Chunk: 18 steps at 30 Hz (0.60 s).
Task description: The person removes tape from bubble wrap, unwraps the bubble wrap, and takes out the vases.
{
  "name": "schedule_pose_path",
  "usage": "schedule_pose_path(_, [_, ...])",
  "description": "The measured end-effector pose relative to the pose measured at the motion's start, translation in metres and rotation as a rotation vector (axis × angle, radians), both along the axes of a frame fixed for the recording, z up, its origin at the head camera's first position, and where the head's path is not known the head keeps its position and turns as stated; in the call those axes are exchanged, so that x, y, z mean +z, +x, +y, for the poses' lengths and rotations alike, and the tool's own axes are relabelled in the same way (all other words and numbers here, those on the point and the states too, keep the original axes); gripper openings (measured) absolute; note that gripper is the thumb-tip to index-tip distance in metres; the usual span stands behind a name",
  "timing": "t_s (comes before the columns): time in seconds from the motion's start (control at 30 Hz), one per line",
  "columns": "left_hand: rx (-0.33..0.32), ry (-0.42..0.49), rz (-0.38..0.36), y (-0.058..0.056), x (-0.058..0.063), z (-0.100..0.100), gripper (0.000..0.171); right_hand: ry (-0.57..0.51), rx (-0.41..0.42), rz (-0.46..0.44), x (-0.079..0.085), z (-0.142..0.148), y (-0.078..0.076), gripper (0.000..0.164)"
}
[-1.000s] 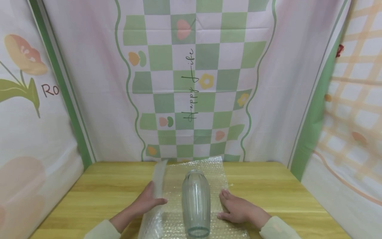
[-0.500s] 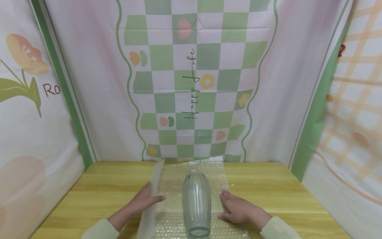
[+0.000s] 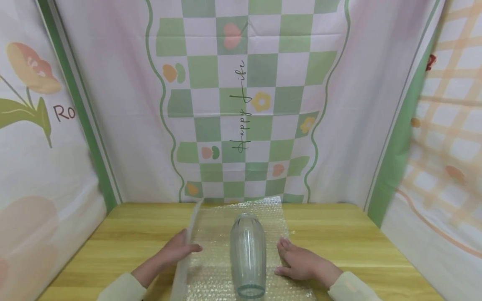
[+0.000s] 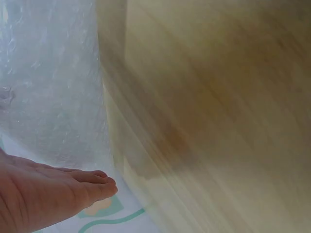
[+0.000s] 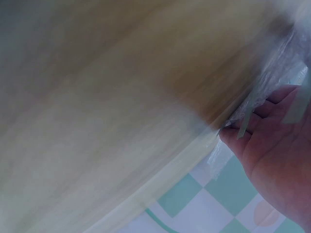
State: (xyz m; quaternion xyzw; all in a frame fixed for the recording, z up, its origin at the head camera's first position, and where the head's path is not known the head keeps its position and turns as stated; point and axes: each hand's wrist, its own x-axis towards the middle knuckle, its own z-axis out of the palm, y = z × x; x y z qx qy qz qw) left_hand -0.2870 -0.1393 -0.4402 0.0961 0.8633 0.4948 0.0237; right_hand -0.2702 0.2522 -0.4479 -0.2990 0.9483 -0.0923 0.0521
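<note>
A clear ribbed glass vase (image 3: 248, 255) lies on its side on a sheet of bubble wrap (image 3: 212, 234), its thick greenish end towards me. My left hand (image 3: 175, 249) is at the wrap's raised left edge, thumb over the sheet and fingers on the outer side. In the left wrist view, the fingers (image 4: 92, 184) of that hand lie straight along the bubble wrap (image 4: 53, 87). My right hand (image 3: 299, 261) rests on the right edge of the wrap, beside the vase. The right wrist view shows its fingers (image 5: 238, 138) against the crinkled wrap (image 5: 265, 90).
A wooden table (image 3: 339, 242) lies under everything. Behind it hangs a green and white checked cloth (image 3: 241, 125), with more printed cloth (image 3: 49, 167) at both sides. Pale green strips (image 5: 246, 116) cross the right hand in the right wrist view.
My left hand has moved a little to the left, and the wrap's left edge has folded outward with it, baring more of the sheet. The right hand and the vase have stayed put.
</note>
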Motion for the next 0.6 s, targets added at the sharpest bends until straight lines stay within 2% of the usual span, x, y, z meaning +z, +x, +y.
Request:
schedule_pose_path(0.1, [-0.025, 0.002, 0.012, 0.0, 0.003, -0.003, 0.073, 0.001, 0.0, 0.002, 0.0, 0.0, -0.001, 0.089])
schedule_pose_path(0.27, [-0.081, 0.022, 0.012, 0.0, 0.005, -0.009, 0.079, 0.002, -0.007, -0.007, -0.001, 0.001, -0.001, 0.089])
schedule_pose_path(0.5, [-0.067, 0.015, 0.007, -0.003, 0.002, -0.016, 0.082, 0.002, -0.014, -0.016, -0.002, 0.001, -0.001, 0.09])
schedule_pose_path(0.6, [-0.051, 0.014, -0.016, -0.004, 0.002, -0.019, 0.082, 0.0, -0.015, -0.018, -0.002, 0.001, -0.002, 0.09])
